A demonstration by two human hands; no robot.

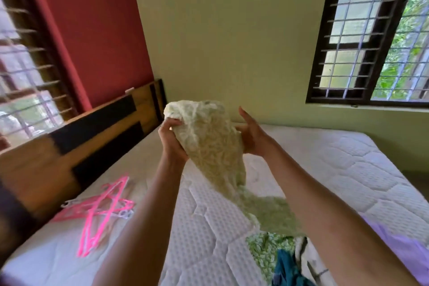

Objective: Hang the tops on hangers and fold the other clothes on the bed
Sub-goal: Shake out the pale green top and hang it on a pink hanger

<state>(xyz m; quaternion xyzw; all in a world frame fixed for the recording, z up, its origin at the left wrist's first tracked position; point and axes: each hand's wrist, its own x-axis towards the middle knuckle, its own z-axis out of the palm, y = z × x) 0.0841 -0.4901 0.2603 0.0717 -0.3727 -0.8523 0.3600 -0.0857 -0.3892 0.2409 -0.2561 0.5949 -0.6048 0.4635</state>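
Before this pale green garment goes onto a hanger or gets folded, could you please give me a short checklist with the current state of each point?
1. Left hand grips the pale green garment: ok.
2. Right hand holds its other side: ok.
3. Garment lifted clear of the clothes pile: not ok, its lower end trails down to the pile.
4. Garment type, top or not: cannot tell, it is bunched.
5. Pink hangers lie on the mattress: ok.
6. Bare mattress for folding: ok.
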